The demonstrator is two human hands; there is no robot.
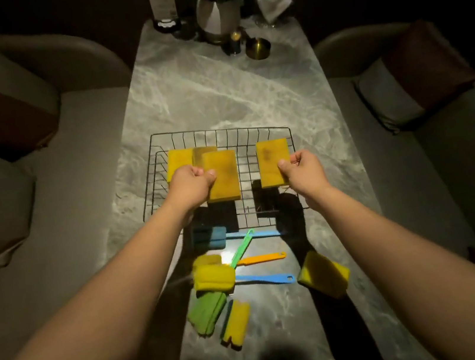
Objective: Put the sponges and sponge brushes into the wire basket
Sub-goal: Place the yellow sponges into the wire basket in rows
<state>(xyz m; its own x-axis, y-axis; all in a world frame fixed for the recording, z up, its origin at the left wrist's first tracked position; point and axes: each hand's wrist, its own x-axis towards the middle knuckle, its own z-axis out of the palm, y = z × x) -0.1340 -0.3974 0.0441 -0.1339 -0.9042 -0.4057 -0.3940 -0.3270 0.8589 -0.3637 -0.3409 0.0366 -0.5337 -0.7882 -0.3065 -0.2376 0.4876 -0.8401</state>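
Both hands reach over the wire basket point(217, 139), which sits mid-bench on the marble-patterned bench point(215, 90); the left hand point(191, 184) is closed, thumb on top, around the near edge of a yellow sponge point(223, 176) held flat above the basket; the right hand point(303, 169) pinches the near right corner of a second yellow sponge point(271, 158) the same way, over the basket's right half; two more sponges, one yellow point(177, 161) and one brownish point(202, 152), show at the basket's far left, beyond the left hand. Toward the near edge of the bench lie the sponge brushes: a blue-headed one point(211, 237) just outside the basket, a yellow-headed one with a green handle point(214, 278), an orange handle point(262, 258), a blue handle point(264, 279), a green-headed one point(208, 310); beside them a yellow sponge on edge point(236, 324); another yellow sponge point(324, 275) lies toward the right edge.
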